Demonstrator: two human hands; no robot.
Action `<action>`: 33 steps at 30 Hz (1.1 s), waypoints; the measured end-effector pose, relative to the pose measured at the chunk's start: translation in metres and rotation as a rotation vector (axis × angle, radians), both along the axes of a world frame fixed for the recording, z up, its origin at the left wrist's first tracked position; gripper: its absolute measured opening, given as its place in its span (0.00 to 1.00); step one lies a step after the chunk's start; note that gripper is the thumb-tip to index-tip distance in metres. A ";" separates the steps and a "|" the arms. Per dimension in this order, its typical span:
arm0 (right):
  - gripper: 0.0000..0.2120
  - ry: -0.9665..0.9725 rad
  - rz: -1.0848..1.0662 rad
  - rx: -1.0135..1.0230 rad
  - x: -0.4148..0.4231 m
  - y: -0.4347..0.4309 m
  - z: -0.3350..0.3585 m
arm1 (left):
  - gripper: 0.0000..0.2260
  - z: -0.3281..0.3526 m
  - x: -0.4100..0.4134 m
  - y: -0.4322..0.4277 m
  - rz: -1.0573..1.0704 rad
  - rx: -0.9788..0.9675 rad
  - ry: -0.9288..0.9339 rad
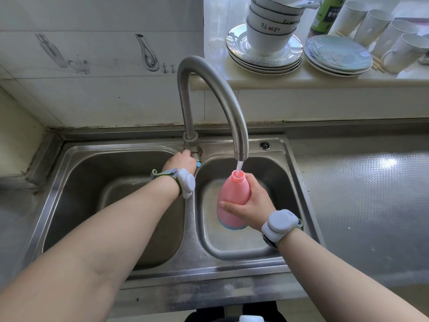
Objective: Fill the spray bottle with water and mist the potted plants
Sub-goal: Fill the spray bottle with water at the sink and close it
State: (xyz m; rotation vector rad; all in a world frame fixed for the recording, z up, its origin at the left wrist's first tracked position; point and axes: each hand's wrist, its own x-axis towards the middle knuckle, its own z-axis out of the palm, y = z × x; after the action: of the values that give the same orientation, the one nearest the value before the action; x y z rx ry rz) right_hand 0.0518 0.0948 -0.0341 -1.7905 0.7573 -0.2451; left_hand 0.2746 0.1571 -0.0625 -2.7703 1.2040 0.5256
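Observation:
My right hand (251, 205) grips a pink spray bottle (233, 194) with a blue base and no spray head on it. The bottle is held upright over the right basin of a steel double sink (290, 173). Its open neck sits directly under the spout of a tall curved steel tap (222, 98). A thin stream of water (239, 165) runs from the spout into the neck. My left hand (180, 162) is closed on the tap handle at the tap's base, where a small blue tip shows. No potted plants are in view.
A ledge behind the sink holds stacked plates with bowls (264, 43), blue plates (337, 54), several white mugs (380, 36) and a green bottle (325, 15). A wet steel counter (371, 194) lies to the right. A white object (251, 319) shows at the bottom edge.

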 end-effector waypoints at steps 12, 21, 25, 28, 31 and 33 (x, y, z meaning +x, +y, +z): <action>0.28 0.010 -0.005 -0.001 0.003 0.001 0.001 | 0.12 0.002 -0.003 0.002 -0.043 0.012 -0.050; 0.28 0.003 -0.016 0.003 0.004 0.000 -0.003 | 0.11 0.001 -0.002 0.000 0.029 -0.023 -0.002; 0.29 -0.002 -0.021 0.013 0.003 0.001 -0.003 | 0.11 0.001 -0.002 0.000 0.047 -0.035 0.011; 0.29 -0.002 -0.022 0.015 0.002 0.001 -0.004 | 0.11 0.004 -0.002 0.001 0.068 -0.048 0.040; 0.29 0.004 -0.024 0.020 0.002 0.001 -0.004 | 0.12 0.006 -0.001 0.002 0.011 -0.013 0.034; 0.29 0.006 -0.024 0.025 0.001 0.001 -0.003 | 0.12 0.009 -0.001 0.003 -0.016 0.002 0.037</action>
State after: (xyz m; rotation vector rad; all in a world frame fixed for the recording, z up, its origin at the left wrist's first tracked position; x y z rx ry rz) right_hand 0.0531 0.0960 -0.0375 -1.7599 0.7839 -0.2449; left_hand 0.2734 0.1597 -0.0540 -2.7584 1.2312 0.5786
